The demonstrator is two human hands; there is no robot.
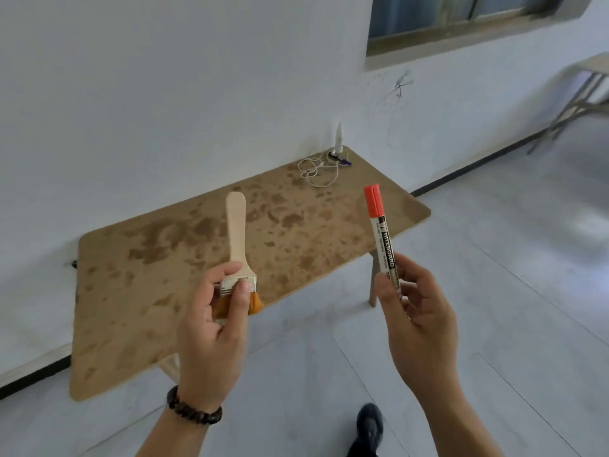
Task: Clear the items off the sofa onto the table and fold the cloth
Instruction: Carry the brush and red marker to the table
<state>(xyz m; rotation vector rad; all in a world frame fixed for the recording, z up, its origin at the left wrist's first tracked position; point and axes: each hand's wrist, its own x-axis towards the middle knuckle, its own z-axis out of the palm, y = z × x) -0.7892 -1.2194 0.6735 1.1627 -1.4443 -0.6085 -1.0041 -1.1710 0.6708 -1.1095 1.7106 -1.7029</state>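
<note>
Pinching the brush (pixel 238 255) at its ferrule, the left hand (pixel 211 328) hovers over the bench (pixel 138 291) at 9 o'clock. The right hand (pixel 418 311) grips the marker (pixel 382 239) low, at 3 o'clock. Both look light, stiff, easy to set down.

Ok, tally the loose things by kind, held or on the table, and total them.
Paintbrush: 1, left hand
Whiteboard marker: 1, right hand
White cable: 1, on the table
Total: 3; small bits beside the cable too blurred to count.

Single wide-angle head view, forward and down, close above the left hand (pixel 211 331) and right hand (pixel 418 319), table (pixel 148 291) just beyond.
</note>
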